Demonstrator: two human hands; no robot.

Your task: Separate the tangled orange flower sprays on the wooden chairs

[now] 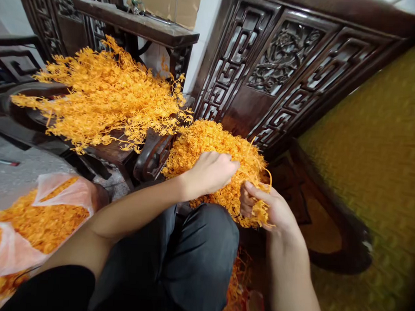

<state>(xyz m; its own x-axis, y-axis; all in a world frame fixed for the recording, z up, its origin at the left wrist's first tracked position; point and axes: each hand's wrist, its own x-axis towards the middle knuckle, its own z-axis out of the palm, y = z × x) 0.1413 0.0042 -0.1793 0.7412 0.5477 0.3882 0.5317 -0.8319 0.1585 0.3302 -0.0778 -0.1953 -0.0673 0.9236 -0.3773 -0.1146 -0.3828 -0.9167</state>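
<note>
A big heap of orange plastic sprigs (211,135), like artificial flower parts, lies beyond my knees. My left hand (215,172) is closed over the front of this heap, fingers curled; what it grips, if anything, is hidden. To its right, my right hand (272,206) is closed around an orange plastic sprig (261,212), with the thumb on top. A thin orange stem (270,176) curves up just above that hand. Another pile of branching orange plastic stems (117,94) rests on a dark wooden chair at the left.
White plastic bags (63,186) full of orange pieces stand at the lower left. A carved dark wooden panel (251,100) rises behind the heap. At the back left is a wooden ledge (137,22). More orange bits (234,285) lie below my knee.
</note>
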